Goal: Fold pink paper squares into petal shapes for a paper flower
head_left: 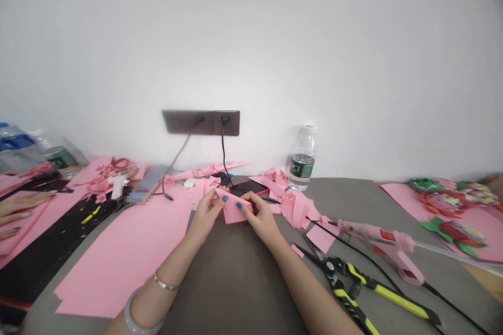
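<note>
A small folded piece of pink paper [236,210] is held up between both hands, above the grey table mat [243,282]. My left hand [208,213] pinches its upper left edge, the blue-nailed thumb on the near face. On the right edge, my right hand [258,214] grips it the same way, thumb in front and fingers behind. Large pink sheets [129,256] lie flat to the left of my left forearm. Crumpled and cut pink scraps [296,209] are just beyond and right of my right hand.
A pink glue gun [377,235] and yellow-black pliers [353,277] lie at right, with a cable across. A water bottle [302,159] stands by the wall. Paper flowers [448,204] rest far right. At far left, another person's hand [19,209] lies on pink paper.
</note>
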Motion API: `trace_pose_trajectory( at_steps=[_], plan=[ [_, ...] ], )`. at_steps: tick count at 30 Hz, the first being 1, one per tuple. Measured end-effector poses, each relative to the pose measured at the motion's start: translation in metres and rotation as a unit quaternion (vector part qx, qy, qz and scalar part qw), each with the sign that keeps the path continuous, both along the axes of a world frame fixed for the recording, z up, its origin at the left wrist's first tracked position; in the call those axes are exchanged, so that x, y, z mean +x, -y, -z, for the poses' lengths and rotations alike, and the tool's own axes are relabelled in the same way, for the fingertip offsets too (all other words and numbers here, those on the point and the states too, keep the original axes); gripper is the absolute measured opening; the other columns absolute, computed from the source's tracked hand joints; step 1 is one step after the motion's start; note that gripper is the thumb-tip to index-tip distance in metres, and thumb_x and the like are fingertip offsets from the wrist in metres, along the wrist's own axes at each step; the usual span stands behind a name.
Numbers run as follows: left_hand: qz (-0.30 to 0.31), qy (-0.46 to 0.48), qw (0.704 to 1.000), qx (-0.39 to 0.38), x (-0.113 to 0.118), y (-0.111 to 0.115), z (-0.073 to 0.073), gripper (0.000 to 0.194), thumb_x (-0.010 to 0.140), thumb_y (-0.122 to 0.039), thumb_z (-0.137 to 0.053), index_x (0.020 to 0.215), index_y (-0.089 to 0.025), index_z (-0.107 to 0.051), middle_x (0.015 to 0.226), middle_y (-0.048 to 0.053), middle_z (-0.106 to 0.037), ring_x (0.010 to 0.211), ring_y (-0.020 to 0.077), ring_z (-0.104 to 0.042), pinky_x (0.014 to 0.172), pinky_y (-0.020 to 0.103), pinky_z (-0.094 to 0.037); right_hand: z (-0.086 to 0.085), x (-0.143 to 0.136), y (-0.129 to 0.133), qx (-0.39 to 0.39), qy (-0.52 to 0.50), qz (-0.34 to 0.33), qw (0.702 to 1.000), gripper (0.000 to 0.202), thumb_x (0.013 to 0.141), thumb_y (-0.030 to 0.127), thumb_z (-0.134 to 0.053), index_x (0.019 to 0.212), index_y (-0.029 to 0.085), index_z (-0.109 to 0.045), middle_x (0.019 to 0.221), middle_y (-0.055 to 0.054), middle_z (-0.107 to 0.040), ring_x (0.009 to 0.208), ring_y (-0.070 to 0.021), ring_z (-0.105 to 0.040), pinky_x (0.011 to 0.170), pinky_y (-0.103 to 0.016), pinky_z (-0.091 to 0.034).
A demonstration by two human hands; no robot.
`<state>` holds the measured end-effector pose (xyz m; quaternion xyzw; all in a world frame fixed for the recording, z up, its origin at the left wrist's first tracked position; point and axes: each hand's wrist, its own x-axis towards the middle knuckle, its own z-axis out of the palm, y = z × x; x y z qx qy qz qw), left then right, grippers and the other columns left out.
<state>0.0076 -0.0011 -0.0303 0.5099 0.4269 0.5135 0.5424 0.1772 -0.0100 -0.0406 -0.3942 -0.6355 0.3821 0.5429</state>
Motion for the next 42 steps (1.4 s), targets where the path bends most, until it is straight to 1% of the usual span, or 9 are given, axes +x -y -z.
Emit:
trace_pose_trajectory(
  at_steps=[4,8,12,15,19,22,28,36,42],
  plan=[
    [-0.042,0.015,0.998,0.049,-0.003,-0.002,-0.003,0.041,0.074,-0.039,-0.075,0.107,-0.019,-0.061,0.101,0.008,-0.068,0.086,0.0185,-0.064,0.065,0.023,-0.052,0.002,-0.001,-0.001,-0.012,-0.006,0.004,1.000,0.023,0.086,0.040,-0.057,0.077,0.020,-0.052,0.069,0.002,-0.048,0.061,-0.0138,-0.044,0.055,-0.025,-0.034],
    [-0.046,0.014,0.996,0.080,-0.005,-0.002,-0.006,0.040,0.073,-0.033,-0.076,0.108,-0.020,-0.062,0.098,0.006,-0.067,0.082,0.0165,-0.064,0.066,0.023,-0.052,0.001,-0.001,-0.001,-0.013,-0.008,-0.003,1.000,0.023,0.086,0.040,-0.058,0.076,0.020,-0.052,0.070,0.002,-0.048,0.062,-0.0139,-0.044,0.056,-0.025,-0.034],
    [-0.051,-0.010,0.995,0.089,-0.004,0.000,-0.010,0.028,0.073,-0.034,-0.076,0.092,-0.018,-0.065,0.080,0.001,-0.064,0.070,0.0139,-0.060,0.060,0.022,-0.051,0.002,0.001,-0.002,-0.006,-0.009,-0.007,1.000,0.024,0.088,0.041,-0.055,0.078,0.020,-0.053,0.070,0.002,-0.047,0.062,-0.0139,-0.043,0.056,-0.025,-0.033],
    [-0.029,-0.010,0.996,0.087,-0.004,0.002,-0.013,0.034,0.073,-0.036,-0.076,0.100,-0.019,-0.065,0.070,-0.002,-0.061,0.064,0.0134,-0.059,0.058,0.023,-0.051,0.003,0.001,-0.001,0.000,-0.004,-0.002,1.000,0.028,0.091,0.043,-0.051,0.073,0.020,-0.050,0.066,0.002,-0.044,0.060,-0.0135,-0.041,0.054,-0.026,-0.031],
    [-0.027,-0.019,0.996,0.080,-0.004,0.003,-0.014,0.028,0.075,-0.040,-0.073,0.093,-0.019,-0.066,0.079,0.002,-0.064,0.071,0.0159,-0.060,0.059,0.023,-0.050,0.001,0.001,-0.001,0.015,0.009,0.004,1.000,0.029,0.091,0.040,-0.050,0.071,0.020,-0.049,0.065,0.003,-0.042,0.060,-0.0135,-0.040,0.055,-0.026,-0.031],
    [-0.036,-0.022,0.995,0.085,-0.003,0.002,-0.013,0.025,0.076,-0.041,-0.072,0.082,-0.018,-0.066,0.087,0.004,-0.066,0.083,0.0187,-0.061,0.070,0.026,-0.050,-0.001,0.000,0.000,0.028,0.023,0.000,0.999,0.026,0.091,0.038,-0.051,0.072,0.020,-0.050,0.067,0.001,-0.046,0.062,-0.0143,-0.043,0.056,-0.026,-0.033],
    [-0.040,-0.047,0.994,0.092,-0.003,-0.001,-0.009,0.030,0.074,-0.044,-0.073,0.066,-0.018,-0.060,0.066,-0.001,-0.056,0.066,0.0145,-0.051,0.063,0.023,-0.043,-0.004,-0.003,0.005,0.048,0.079,-0.036,0.995,0.018,0.088,0.034,-0.057,0.078,0.020,-0.055,0.071,0.000,-0.051,0.064,-0.0149,-0.048,0.058,-0.026,-0.037],
    [0.035,-0.087,0.991,0.098,0.001,0.005,-0.010,0.021,0.076,-0.038,-0.072,0.079,-0.018,-0.067,0.077,0.001,-0.063,0.076,0.0172,-0.057,0.069,0.024,-0.045,-0.004,-0.002,0.003,0.023,0.036,-0.017,0.999,0.032,0.089,0.041,-0.055,0.067,0.021,-0.042,0.064,0.004,-0.038,0.058,-0.0127,-0.037,0.055,-0.026,-0.030],
    [0.041,-0.137,0.986,0.088,0.002,0.006,-0.005,0.022,0.079,-0.037,-0.067,0.087,-0.018,-0.074,0.087,0.005,-0.073,0.084,0.0230,-0.063,0.076,0.029,-0.048,0.000,-0.001,0.000,0.012,0.008,0.014,1.000,0.040,0.091,0.049,-0.049,0.065,0.022,-0.036,0.062,0.005,-0.032,0.057,-0.0123,-0.033,0.054,-0.026,-0.028]
  ],
)
